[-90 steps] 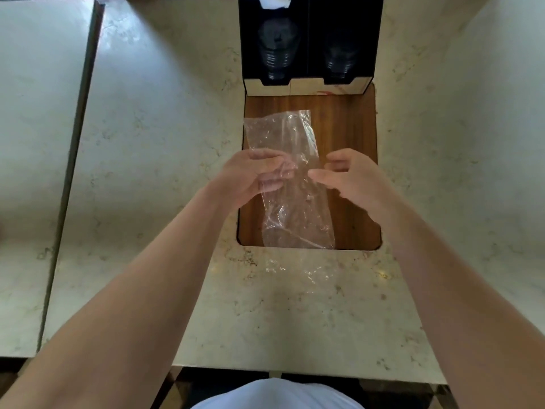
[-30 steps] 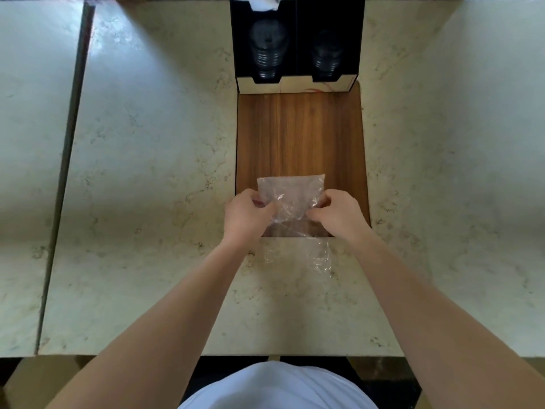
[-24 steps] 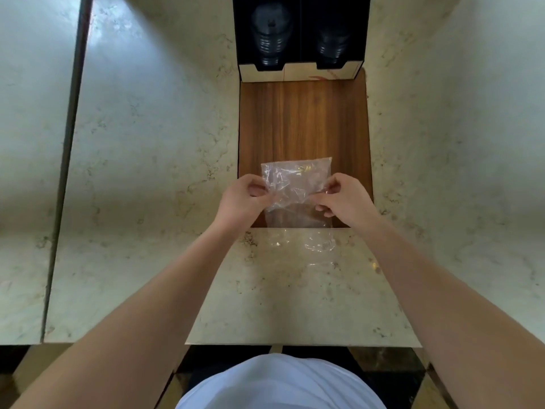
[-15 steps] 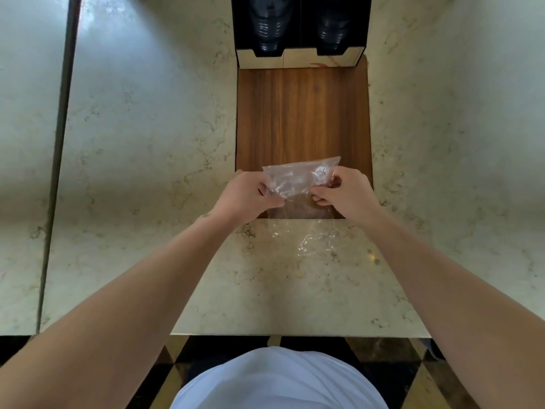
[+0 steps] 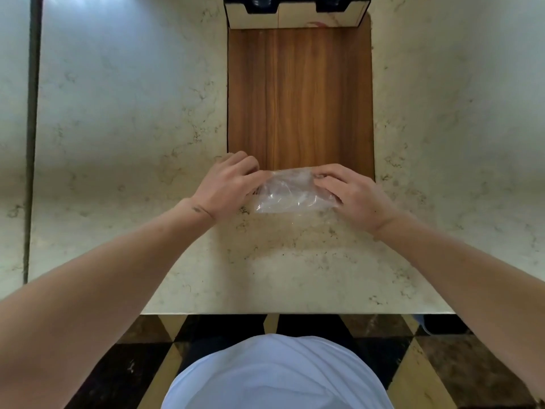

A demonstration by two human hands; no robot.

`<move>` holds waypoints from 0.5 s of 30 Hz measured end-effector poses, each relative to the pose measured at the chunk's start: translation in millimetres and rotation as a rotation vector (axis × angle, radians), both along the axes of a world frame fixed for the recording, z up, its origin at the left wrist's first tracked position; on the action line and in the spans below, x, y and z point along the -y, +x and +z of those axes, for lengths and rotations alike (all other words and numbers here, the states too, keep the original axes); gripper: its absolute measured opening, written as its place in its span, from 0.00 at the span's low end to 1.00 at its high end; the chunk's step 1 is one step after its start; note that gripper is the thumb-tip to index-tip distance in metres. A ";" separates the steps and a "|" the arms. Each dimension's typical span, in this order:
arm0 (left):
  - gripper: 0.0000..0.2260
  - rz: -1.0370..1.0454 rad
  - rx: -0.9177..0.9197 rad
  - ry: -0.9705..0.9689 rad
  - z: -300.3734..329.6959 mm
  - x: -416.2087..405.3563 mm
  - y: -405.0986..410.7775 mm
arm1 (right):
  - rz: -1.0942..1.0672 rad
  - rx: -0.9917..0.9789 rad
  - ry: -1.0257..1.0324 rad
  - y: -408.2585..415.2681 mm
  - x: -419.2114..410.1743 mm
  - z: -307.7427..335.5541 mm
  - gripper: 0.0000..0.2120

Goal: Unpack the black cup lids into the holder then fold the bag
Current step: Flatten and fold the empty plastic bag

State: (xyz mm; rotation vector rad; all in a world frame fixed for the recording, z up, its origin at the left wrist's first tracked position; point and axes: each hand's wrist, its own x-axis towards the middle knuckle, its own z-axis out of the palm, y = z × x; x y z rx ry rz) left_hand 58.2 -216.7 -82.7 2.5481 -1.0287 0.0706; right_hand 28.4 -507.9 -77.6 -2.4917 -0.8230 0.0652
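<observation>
The clear plastic bag (image 5: 290,191) lies folded into a short flat packet at the near end of the wooden board (image 5: 299,93), overlapping onto the marble counter. My left hand (image 5: 228,184) pinches its left edge and my right hand (image 5: 352,194) presses on its right side, fingers over the top fold. The black holder (image 5: 295,11) stands at the far end of the board, mostly cut off by the frame's top edge. Only dark slivers of its two compartments show, so I cannot make out the lids.
A cream marble counter (image 5: 132,113) surrounds the board on both sides. A dark seam (image 5: 32,128) runs down the counter at far left. The counter's near edge (image 5: 295,312) lies close to my body, with a black and yellow floor below.
The long flat bag has been folded over toward me, getting shorter with each fold. Both hands moved nearer with it, and the view tilted down so the holder is nearly out of frame.
</observation>
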 end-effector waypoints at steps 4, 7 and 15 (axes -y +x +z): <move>0.11 -0.065 0.058 0.039 -0.4 0.5 -4.9 | 0.080 0.077 -0.106 1.6 9.0 -1.8 0.09; 0.13 -0.137 0.043 0.068 1.6 -1.6 -8.1 | 0.120 0.050 -0.182 2.0 16.7 1.4 0.13; 0.12 0.181 -0.185 0.151 28.7 17.9 -30.9 | -0.046 -0.131 -0.309 12.3 -13.1 34.5 0.11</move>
